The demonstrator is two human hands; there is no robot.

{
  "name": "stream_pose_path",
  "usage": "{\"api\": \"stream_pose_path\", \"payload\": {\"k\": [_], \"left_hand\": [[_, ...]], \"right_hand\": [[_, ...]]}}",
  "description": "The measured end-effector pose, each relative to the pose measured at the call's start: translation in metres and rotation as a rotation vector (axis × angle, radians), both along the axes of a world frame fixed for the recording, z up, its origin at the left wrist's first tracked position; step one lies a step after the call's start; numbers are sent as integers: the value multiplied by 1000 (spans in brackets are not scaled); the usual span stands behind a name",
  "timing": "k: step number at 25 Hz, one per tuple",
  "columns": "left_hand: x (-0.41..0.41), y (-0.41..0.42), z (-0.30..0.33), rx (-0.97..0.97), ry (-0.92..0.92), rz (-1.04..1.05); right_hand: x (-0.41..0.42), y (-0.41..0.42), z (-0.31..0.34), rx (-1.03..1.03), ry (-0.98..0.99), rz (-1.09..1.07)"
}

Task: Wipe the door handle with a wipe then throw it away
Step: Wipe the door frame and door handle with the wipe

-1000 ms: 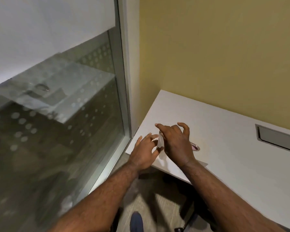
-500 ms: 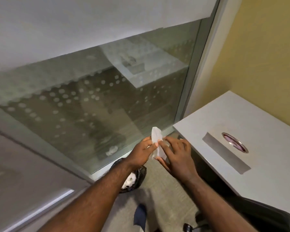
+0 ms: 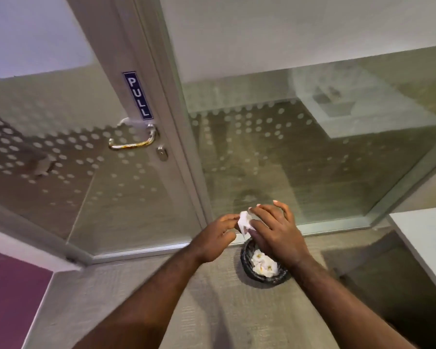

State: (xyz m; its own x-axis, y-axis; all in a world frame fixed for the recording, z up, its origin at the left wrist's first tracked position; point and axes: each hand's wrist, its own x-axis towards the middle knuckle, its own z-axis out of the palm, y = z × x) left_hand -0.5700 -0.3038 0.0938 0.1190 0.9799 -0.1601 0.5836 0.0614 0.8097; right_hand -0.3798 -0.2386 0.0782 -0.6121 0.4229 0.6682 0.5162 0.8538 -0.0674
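A small white wipe point(image 3: 244, 221) is pinched between my left hand point(image 3: 218, 239) and my right hand point(image 3: 278, 230), both held out in front of me at mid-frame. The silver lever door handle point(image 3: 134, 139) sits on the glass door's frame, up and to the left of my hands and well apart from them, under a blue PULL sign point(image 3: 137, 95). A keyhole point(image 3: 162, 153) is just below the handle. On the floor beneath my right hand stands a black bin point(image 3: 247, 263) holding crumpled white wipes.
The glass door point(image 3: 61, 157) and the glass wall point(image 3: 312, 159) carry frosted dots. A white desk corner point(image 3: 423, 238) juts in at the right. A purple panel point(image 3: 13, 298) fills the lower left. Grey carpet point(image 3: 212, 311) lies underfoot.
My view has swung left from the desk to the door, bringing the handle and the bin into sight. Both hands stay together on the wipe, now above the bin.
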Motion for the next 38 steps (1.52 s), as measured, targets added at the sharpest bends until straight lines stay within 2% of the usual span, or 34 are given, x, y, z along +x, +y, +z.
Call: {"api": "stream_pose_path", "payload": {"k": [3,6,9,12,16,19,22,25,28,32,35,38], "left_hand": [[-82,-43,-1,52,225,112],[-163,-81,6,218,473,239],[-235,-101,26,297,671,313],[-293,-105,52,325,805,371],[-344,-92,89,452,938,408],[-363,-68,115,503,1045,397],[-372,-40,134,555,1124,382],[-381,-8,143,578,1178,344],[-394,19,142,598,1231,316],[-418,42,137,638,1225,286],[-439,51,130,723,1204,174],[-459,60,126,807,1212,98]], "right_hand": [[-74,-19,1,-96,83,45],[-143,-43,10,-236,148,-3],[-203,-55,31,-183,97,-27],[-246,-50,60,-123,189,-55],[-277,-34,83,-102,332,-43],[-292,-10,94,-69,345,-12],[-312,19,106,-13,253,-79],[-338,48,115,-59,48,-156],[-366,69,127,-160,179,-150],[-404,94,135,-14,284,-143],[-430,105,136,57,342,-261],[-443,111,137,33,366,-428]]}}
